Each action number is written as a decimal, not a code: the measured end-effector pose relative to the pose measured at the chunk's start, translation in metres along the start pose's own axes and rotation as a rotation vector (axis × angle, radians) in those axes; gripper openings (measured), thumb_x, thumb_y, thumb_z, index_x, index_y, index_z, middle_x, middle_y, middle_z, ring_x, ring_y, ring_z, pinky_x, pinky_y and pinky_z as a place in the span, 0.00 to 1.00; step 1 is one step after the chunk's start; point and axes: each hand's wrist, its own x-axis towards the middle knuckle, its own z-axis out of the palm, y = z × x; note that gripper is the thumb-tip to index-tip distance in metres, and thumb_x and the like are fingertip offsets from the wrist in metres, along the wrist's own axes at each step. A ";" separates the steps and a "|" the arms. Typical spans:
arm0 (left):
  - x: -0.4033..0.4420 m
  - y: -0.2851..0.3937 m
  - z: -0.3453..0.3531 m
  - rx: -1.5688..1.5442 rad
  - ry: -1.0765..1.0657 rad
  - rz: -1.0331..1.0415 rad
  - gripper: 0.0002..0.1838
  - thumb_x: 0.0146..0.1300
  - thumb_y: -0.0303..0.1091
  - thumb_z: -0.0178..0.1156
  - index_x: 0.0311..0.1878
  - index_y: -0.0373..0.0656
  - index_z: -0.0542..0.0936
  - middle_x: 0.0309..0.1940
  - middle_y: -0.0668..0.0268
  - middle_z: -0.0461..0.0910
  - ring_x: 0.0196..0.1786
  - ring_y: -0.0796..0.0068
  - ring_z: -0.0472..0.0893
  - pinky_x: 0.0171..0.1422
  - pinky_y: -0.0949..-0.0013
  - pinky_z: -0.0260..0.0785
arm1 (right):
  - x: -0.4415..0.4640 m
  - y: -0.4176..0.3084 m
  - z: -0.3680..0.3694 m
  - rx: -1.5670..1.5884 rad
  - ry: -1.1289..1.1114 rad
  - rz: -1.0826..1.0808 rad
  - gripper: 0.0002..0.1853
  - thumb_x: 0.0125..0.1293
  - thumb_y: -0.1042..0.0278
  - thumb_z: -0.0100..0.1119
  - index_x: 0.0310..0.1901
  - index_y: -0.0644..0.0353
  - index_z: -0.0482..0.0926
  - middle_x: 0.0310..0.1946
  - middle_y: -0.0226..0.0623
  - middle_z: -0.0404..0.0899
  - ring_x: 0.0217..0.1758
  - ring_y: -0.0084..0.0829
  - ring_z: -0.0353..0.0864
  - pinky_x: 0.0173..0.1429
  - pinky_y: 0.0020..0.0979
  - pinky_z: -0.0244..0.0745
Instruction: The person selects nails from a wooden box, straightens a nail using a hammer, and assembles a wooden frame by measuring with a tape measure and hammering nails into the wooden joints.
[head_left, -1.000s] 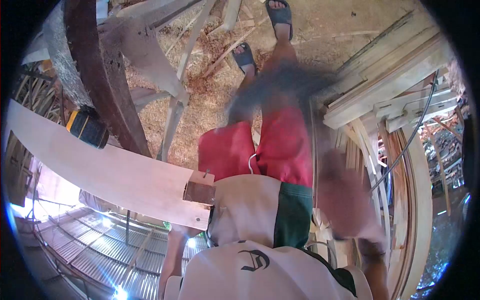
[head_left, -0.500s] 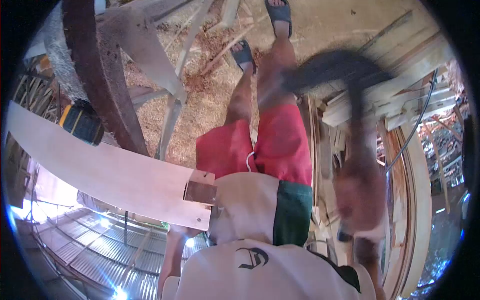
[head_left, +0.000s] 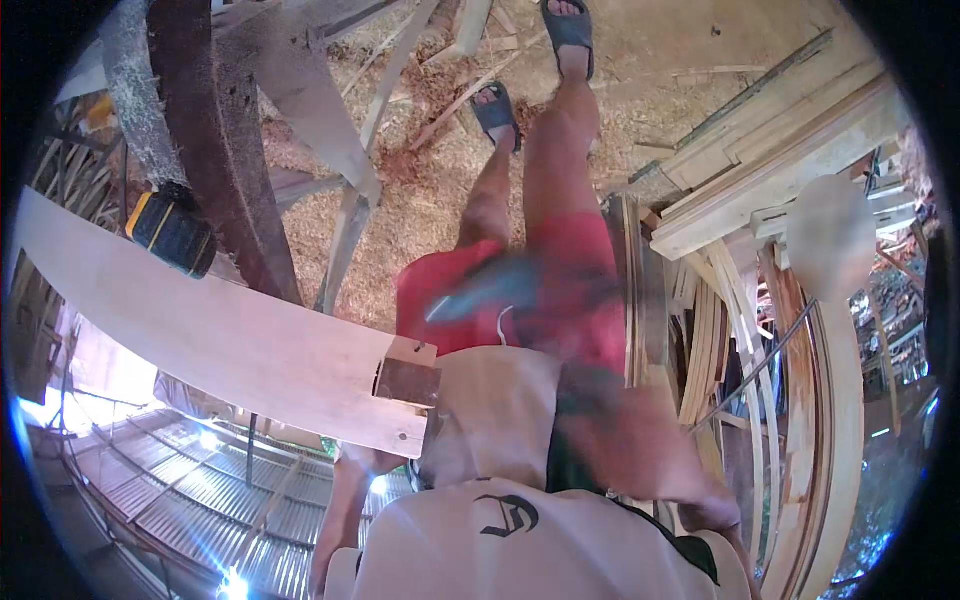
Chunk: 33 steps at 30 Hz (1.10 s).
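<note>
A long, pale curved wooden board (head_left: 230,335) runs from the left edge to my waist. A brown wooden block (head_left: 408,382) sits in the notch at its near end, close to a small hole. My left hand (head_left: 365,460) is at the underside of that end, holding the board; its fingers are mostly hidden. My right hand (head_left: 640,435), smeared by motion, is closed on a dark tool that looks like a hammer (head_left: 520,285). The hammer's blurred head is in front of my red shorts, right of and apart from the board.
A yellow-and-black cordless tool (head_left: 170,232) is beside the board, near large dark curved timbers (head_left: 225,150). Planks (head_left: 780,170) and curved strips (head_left: 835,400) are stacked at right, with a cable (head_left: 765,365) across them. Wood shavings (head_left: 420,190) cover the ground. A pale round blur (head_left: 830,238) appears at right.
My right hand has swung the hammer from the right side leftward, across the front of my shorts. The board and my left hand have hardly moved.
</note>
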 end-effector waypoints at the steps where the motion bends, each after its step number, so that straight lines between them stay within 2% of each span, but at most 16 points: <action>1: -0.001 0.000 0.001 -0.001 -0.003 0.000 0.26 0.57 0.47 0.73 0.55 0.46 0.80 0.51 0.60 0.82 0.56 0.53 0.80 0.61 0.49 0.72 | 0.004 -0.003 0.010 -0.106 -0.165 0.062 0.20 0.75 0.62 0.58 0.59 0.65 0.69 0.31 0.57 0.82 0.35 0.62 0.84 0.36 0.55 0.78; 2: -0.001 -0.003 -0.001 0.005 -0.017 0.005 0.25 0.57 0.47 0.73 0.55 0.46 0.80 0.51 0.60 0.82 0.56 0.53 0.80 0.61 0.49 0.72 | 0.004 0.000 0.006 -0.100 -0.168 0.044 0.20 0.74 0.63 0.58 0.60 0.66 0.68 0.30 0.58 0.82 0.34 0.64 0.83 0.35 0.56 0.78; 4: 0.000 -0.003 0.003 -0.003 -0.002 -0.002 0.25 0.58 0.47 0.73 0.55 0.46 0.80 0.51 0.60 0.82 0.55 0.53 0.80 0.61 0.49 0.73 | -0.010 0.006 -0.017 -0.058 0.138 -0.089 0.20 0.73 0.66 0.58 0.60 0.66 0.66 0.27 0.61 0.80 0.32 0.68 0.82 0.33 0.58 0.77; 6: -0.003 -0.002 -0.001 -0.007 -0.017 0.001 0.24 0.58 0.46 0.73 0.54 0.46 0.81 0.50 0.61 0.82 0.55 0.53 0.81 0.61 0.49 0.73 | -0.021 -0.006 -0.027 -0.057 0.275 0.133 0.16 0.71 0.66 0.62 0.53 0.65 0.72 0.21 0.51 0.80 0.25 0.55 0.83 0.28 0.49 0.77; 11: -0.002 0.000 0.001 -0.010 -0.015 -0.001 0.23 0.58 0.46 0.72 0.54 0.47 0.81 0.49 0.61 0.82 0.54 0.53 0.81 0.60 0.50 0.73 | -0.003 0.015 0.029 -0.005 -0.018 -0.110 0.11 0.75 0.63 0.59 0.41 0.64 0.75 0.20 0.46 0.79 0.22 0.48 0.81 0.25 0.39 0.75; 13: 0.000 -0.002 0.003 -0.008 -0.005 0.009 0.23 0.58 0.45 0.72 0.53 0.47 0.81 0.49 0.61 0.82 0.54 0.53 0.81 0.60 0.50 0.73 | -0.003 0.009 0.012 -0.017 -0.041 -0.163 0.12 0.76 0.63 0.58 0.38 0.64 0.75 0.20 0.45 0.78 0.22 0.46 0.81 0.24 0.37 0.75; 14: -0.003 -0.003 0.004 -0.006 -0.004 0.006 0.22 0.58 0.45 0.72 0.53 0.47 0.81 0.49 0.61 0.82 0.54 0.53 0.81 0.59 0.50 0.73 | -0.012 -0.004 -0.015 -0.042 0.093 -0.087 0.11 0.76 0.63 0.58 0.39 0.63 0.75 0.19 0.46 0.76 0.21 0.51 0.79 0.25 0.40 0.75; 17: -0.006 -0.002 0.002 -0.011 -0.015 0.007 0.22 0.58 0.45 0.72 0.52 0.47 0.81 0.48 0.61 0.82 0.53 0.53 0.81 0.59 0.50 0.73 | -0.049 0.031 -0.044 0.499 0.406 -0.254 0.09 0.74 0.64 0.59 0.45 0.61 0.77 0.32 0.49 0.81 0.31 0.51 0.81 0.36 0.42 0.77; 19: -0.006 -0.001 -0.001 -0.017 -0.013 0.004 0.21 0.58 0.44 0.72 0.52 0.47 0.82 0.48 0.61 0.83 0.53 0.53 0.81 0.59 0.50 0.73 | -0.060 0.042 -0.037 0.824 0.213 -0.128 0.08 0.73 0.65 0.59 0.45 0.61 0.78 0.39 0.50 0.82 0.35 0.49 0.82 0.41 0.41 0.77; 22: -0.006 -0.002 0.001 -0.017 -0.014 0.001 0.20 0.58 0.44 0.71 0.51 0.48 0.82 0.47 0.61 0.83 0.52 0.53 0.81 0.58 0.50 0.73 | -0.003 -0.009 0.027 -0.055 -0.156 0.068 0.12 0.76 0.60 0.59 0.44 0.62 0.74 0.34 0.52 0.80 0.28 0.52 0.77 0.33 0.44 0.77; 23: -0.006 -0.004 0.002 -0.016 -0.021 0.004 0.20 0.58 0.44 0.71 0.51 0.48 0.82 0.47 0.61 0.83 0.52 0.53 0.81 0.58 0.50 0.73 | -0.008 -0.010 0.018 -0.044 -0.147 0.080 0.12 0.76 0.60 0.59 0.44 0.62 0.74 0.34 0.52 0.80 0.28 0.52 0.77 0.33 0.44 0.77; 26: -0.006 -0.007 0.005 -0.026 -0.017 0.004 0.19 0.58 0.43 0.71 0.51 0.48 0.82 0.47 0.61 0.83 0.51 0.53 0.81 0.58 0.50 0.73 | -0.016 -0.005 -0.010 -0.064 0.100 -0.034 0.13 0.75 0.60 0.59 0.48 0.62 0.72 0.36 0.58 0.80 0.33 0.55 0.81 0.38 0.49 0.80; 32: -0.015 -0.005 -0.004 -0.033 -0.017 -0.006 0.18 0.58 0.42 0.71 0.50 0.48 0.82 0.46 0.61 0.83 0.50 0.53 0.82 0.57 0.50 0.73 | -0.005 -0.001 0.038 0.115 -0.230 0.084 0.22 0.74 0.61 0.60 0.56 0.69 0.64 0.33 0.69 0.79 0.37 0.64 0.84 0.41 0.60 0.80; 33: -0.017 -0.005 -0.006 -0.032 -0.019 -0.005 0.17 0.58 0.42 0.70 0.49 0.49 0.83 0.45 0.61 0.83 0.50 0.53 0.82 0.57 0.50 0.73 | -0.003 0.011 0.046 0.063 -0.214 0.051 0.24 0.73 0.62 0.61 0.57 0.71 0.63 0.33 0.70 0.80 0.38 0.66 0.84 0.43 0.65 0.77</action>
